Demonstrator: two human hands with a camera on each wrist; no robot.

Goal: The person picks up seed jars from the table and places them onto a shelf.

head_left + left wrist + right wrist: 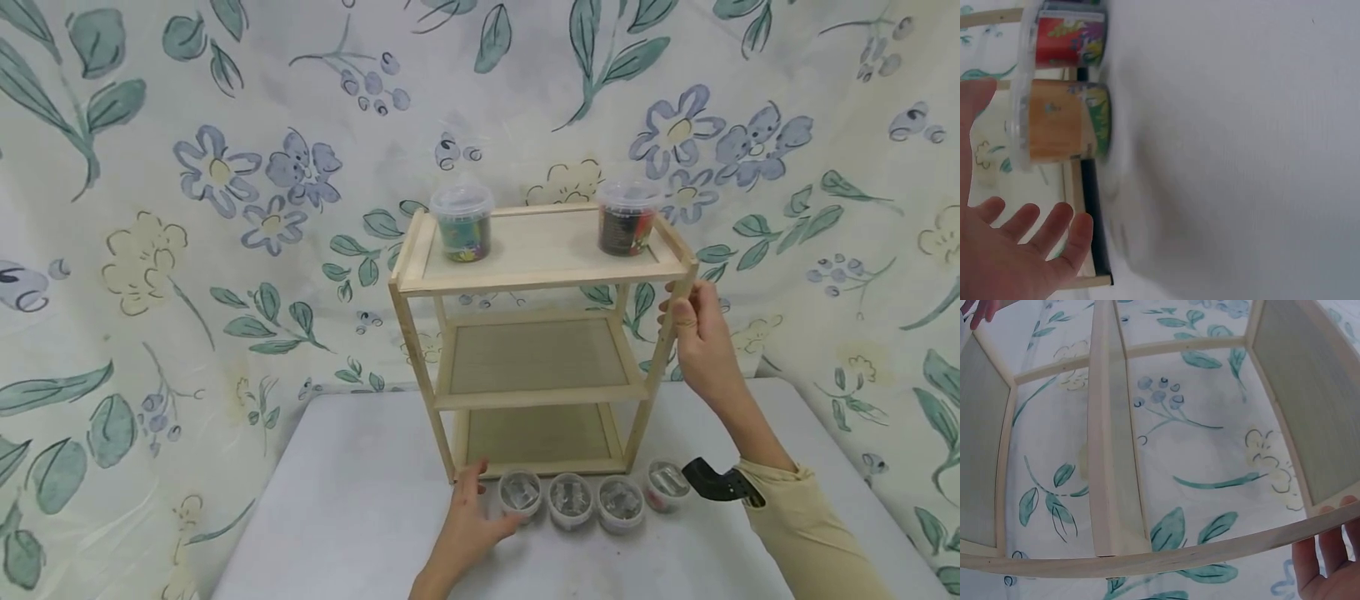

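Observation:
A three-tier wooden shelf (536,396) stands on the white table. My right hand (705,333) grips its right upright near the top; in the right wrist view, that hand's fingers (1329,553) curl over the wooden post (1229,553). My left hand (472,529) reaches beside the leftmost of several clear-lidded plastic tubs (520,494) lined up before the bottom tier. In the left wrist view, this tub with an orange label (1060,122) stands in front of the left hand (1016,250), its fingers spread and apart from it.
On the top tier sit a teal-labelled tub (462,227) at the left and a dark red-and-black tub (627,221) at the right. Floral sheeting (262,275) hangs behind the table (337,500). A dark band (720,483) circles the right wrist.

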